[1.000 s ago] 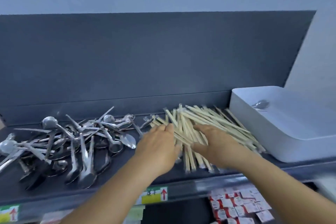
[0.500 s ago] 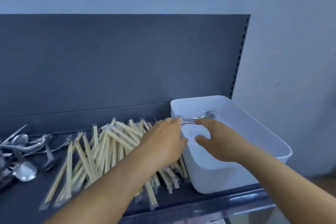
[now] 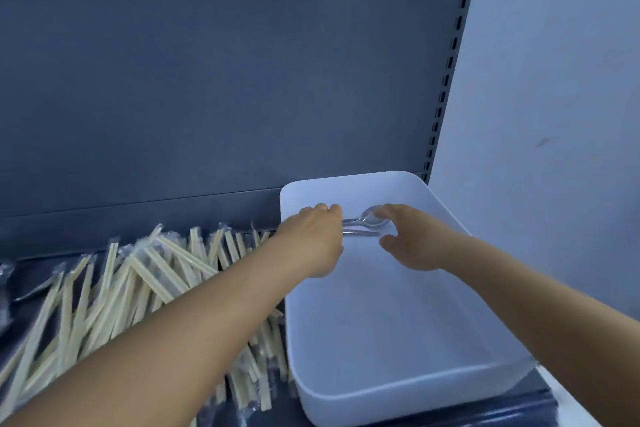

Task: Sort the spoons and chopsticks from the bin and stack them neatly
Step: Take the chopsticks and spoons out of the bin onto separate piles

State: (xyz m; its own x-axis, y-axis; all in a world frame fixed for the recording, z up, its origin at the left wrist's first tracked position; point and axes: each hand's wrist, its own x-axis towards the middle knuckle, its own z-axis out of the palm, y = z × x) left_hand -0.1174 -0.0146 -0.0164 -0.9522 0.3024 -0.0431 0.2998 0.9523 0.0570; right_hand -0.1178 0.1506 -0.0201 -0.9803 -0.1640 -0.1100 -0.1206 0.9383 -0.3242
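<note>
A white plastic bin (image 3: 412, 390) stands at the right end of the dark shelf. Two metal spoons (image 3: 362, 224) lie across its far end, above the bin floor. My left hand (image 3: 311, 241) reaches over the bin's left rim and grips their handles. My right hand (image 3: 414, 241) is inside the bin, fingers arched over the spoon bowls, with the fingertips touching them and the thumb spread below. A loose pile of wrapped wooden chopsticks (image 3: 138, 282) lies on the shelf left of the bin, partly hidden under my left forearm.
The dark back panel (image 3: 225, 80) rises close behind the bin and the chopsticks. A pale wall (image 3: 554, 97) stands to the right. The shelf's front edge (image 3: 512, 414) runs just below the bin. Blurred metal shapes (image 3: 5, 276) show at the far left edge.
The view has swung right, away from the spoon pile. Both hands left the chopsticks and reached into the bin, where the left hand took hold of the spoon handles.
</note>
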